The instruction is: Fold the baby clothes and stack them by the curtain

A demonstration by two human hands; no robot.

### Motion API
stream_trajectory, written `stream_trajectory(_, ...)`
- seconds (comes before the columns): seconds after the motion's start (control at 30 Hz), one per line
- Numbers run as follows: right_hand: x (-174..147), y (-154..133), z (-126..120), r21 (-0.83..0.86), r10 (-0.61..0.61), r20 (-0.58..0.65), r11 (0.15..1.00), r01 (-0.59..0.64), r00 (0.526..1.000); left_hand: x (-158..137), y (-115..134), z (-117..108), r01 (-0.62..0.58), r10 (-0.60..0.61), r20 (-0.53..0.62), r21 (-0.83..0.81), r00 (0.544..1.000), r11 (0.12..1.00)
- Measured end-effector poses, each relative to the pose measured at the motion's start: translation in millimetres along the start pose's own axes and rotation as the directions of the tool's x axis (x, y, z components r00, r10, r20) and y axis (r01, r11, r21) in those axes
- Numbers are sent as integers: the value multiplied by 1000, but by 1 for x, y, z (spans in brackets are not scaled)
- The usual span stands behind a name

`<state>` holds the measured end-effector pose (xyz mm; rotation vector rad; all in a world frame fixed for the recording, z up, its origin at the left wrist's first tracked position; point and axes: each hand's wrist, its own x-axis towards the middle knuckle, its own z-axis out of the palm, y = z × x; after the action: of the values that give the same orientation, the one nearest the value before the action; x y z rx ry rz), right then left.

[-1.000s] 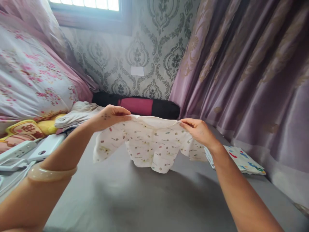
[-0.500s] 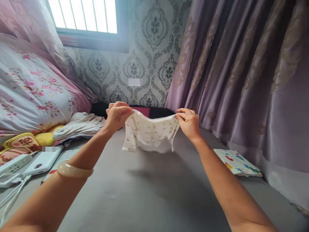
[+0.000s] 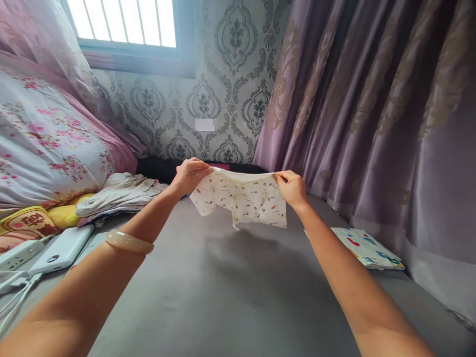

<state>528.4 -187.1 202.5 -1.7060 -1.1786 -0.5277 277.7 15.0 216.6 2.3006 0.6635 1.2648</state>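
Note:
A small white baby garment [image 3: 247, 201] with a scattered print hangs in the air, its top edge stretched between both hands. My left hand [image 3: 191, 176] pinches the upper left corner, and a pale bangle [image 3: 128, 242] circles that forearm. At the upper right corner, my right hand [image 3: 292, 188] grips the cloth between thumb and fingers. Below the garment lies the grey bed sheet [image 3: 223, 297], with a soft shadow on it. A thin tie dangles from the garment's lower edge.
To the left lie folded clothes [image 3: 121, 196], a white power bank [image 3: 63, 250], a power strip [image 3: 20, 255] with cables, and a floral quilt [image 3: 52, 144]. A folded patterned cloth [image 3: 368, 245] rests at right beside the purple curtain [image 3: 334, 124].
The garment has swung and turned in the air; its cloth now hangs flatter and its print shows more clearly. My left hand has shifted slightly right. Both hands keep their hold.

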Motion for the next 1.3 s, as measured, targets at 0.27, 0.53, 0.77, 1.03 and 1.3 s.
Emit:
stream_trajectory(0.27,-5,-5,19,-39,117,-3,992,-117,993,-5,-1,26,171,-173,-29,-67,984,983)
stream_trajectory(0.53,-37,-15,14,-101,-144,-51,985,139,988,-40,11,15,-2,18,-167,92,986,996)
stream_trajectory(0.77,-66,-62,-45,-25,-168,-9,986,168,986,-95,49,-43,-257,324,-261,259,909,931)
stream_trajectory(1.03,-62,-87,-63,30,60,169,997,-66,984,-98,69,-87,-130,170,-115,290,979,948)
stream_trajectory(1.3,-85,-3,35,-176,136,491,983,-55,860,-93,-59,13,-59,-34,313,280,949,958)
